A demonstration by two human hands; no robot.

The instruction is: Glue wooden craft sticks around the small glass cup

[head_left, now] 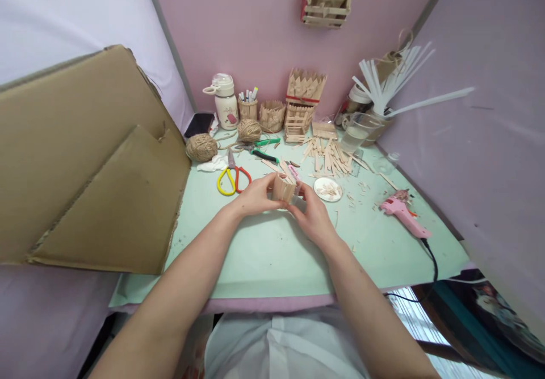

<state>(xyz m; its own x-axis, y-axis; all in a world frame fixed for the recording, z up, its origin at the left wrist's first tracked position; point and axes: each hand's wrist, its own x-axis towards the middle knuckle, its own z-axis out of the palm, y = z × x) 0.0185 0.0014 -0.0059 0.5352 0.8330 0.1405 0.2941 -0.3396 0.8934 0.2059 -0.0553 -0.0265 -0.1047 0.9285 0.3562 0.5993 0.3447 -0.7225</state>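
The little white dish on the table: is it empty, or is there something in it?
Not empty: small pale scraps lie inside the white dish, with its white edge showing around them.

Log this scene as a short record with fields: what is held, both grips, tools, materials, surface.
Held: small wooden-stick cup
Left grip: bare hand, holding the cup's left side
Right grip: bare hand, holding the cup's right side
Tools: scissors with yellow and red handles, left of the cup; pink glue gun, far right
Materials: loose wooden sticks beyond the hands; wood scraps in a white dish; two twine balls at back left
Surface: pale green tabletop
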